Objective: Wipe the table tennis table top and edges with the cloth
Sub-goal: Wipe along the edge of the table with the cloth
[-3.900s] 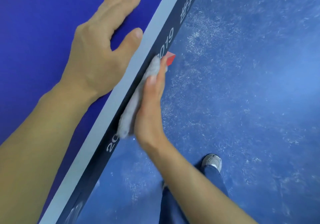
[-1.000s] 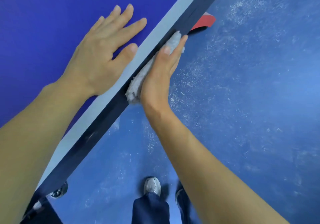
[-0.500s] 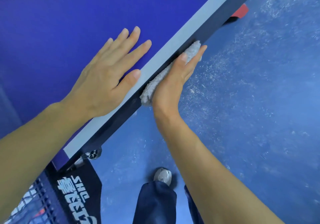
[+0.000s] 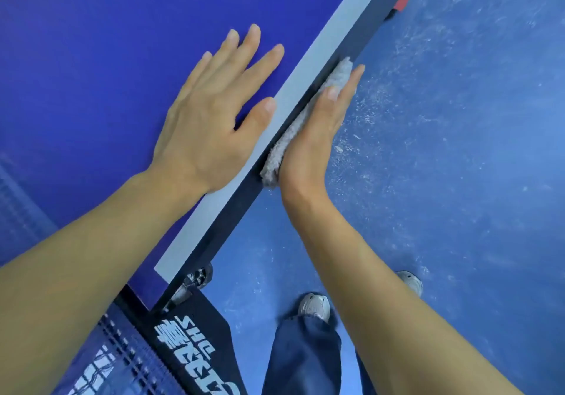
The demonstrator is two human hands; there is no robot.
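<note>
Evidently soft and light, the cloth [image 4: 295,130] sits pinned against the side edge of the desk [image 4: 235,208] under my flat, straight-fingered right hand [image 4: 315,141]; broad palm pressure suits it. My left hand [image 4: 211,113] lies flat on top, empty.

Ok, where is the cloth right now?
In the head view, the cloth is pressed flat against the table's dark side edge by the right hand, just right of centre, across the white line from the left hand.
</note>
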